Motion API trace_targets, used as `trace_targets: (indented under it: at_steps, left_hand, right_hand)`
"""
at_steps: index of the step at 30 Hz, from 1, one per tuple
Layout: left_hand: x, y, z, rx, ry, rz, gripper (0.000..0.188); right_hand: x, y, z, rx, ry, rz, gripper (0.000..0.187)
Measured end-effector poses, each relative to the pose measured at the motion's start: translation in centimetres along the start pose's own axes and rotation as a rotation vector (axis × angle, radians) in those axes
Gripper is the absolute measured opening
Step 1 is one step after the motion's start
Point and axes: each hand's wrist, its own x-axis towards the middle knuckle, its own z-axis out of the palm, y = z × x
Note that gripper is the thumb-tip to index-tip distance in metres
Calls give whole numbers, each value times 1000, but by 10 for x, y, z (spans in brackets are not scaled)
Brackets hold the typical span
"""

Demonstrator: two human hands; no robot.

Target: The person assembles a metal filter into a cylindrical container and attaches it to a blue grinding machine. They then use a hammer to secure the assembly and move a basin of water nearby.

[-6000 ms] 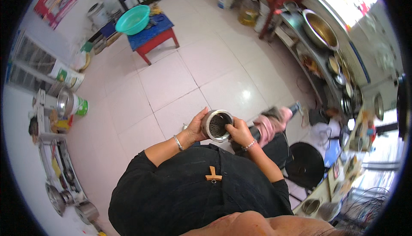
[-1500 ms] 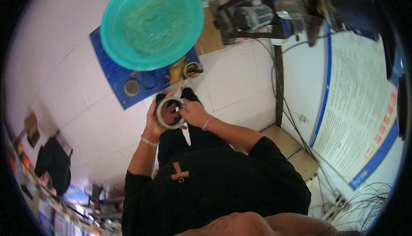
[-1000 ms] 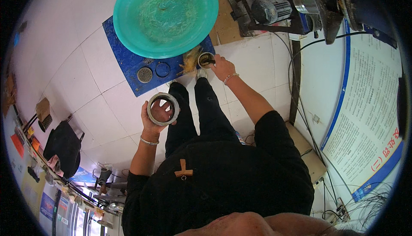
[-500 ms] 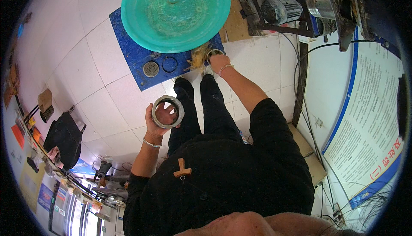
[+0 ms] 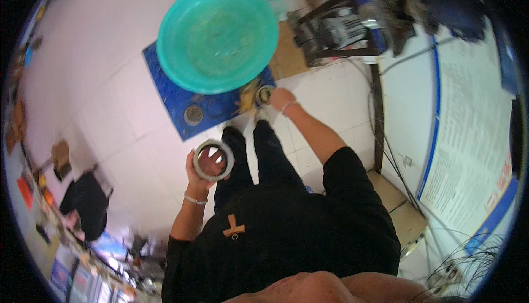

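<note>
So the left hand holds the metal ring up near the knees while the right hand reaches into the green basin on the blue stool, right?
Not quite. In the head view the right hand is not in the green basin; it reaches a small round part at the edge of the blue stool, beside the basin. The left hand does hold the metal ring near the knees.

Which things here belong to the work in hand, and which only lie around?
In hand:
- metal ring, held by left hand
- small ring on the blue table, under right hand

Lying about:
- green basin
- round part
- machine
</note>
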Motion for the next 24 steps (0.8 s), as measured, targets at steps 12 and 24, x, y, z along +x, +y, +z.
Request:
trace_targets:
  at_steps: [12, 24]
  left_hand:
    - [-50, 28, 117, 1177, -161, 463, 65]
    - [-44, 6, 144, 915, -220, 502, 63]
  right_hand:
    - [-276, 2, -249, 1402, 370, 31, 15]
    - [-244, 83, -413, -382, 717, 57, 16]
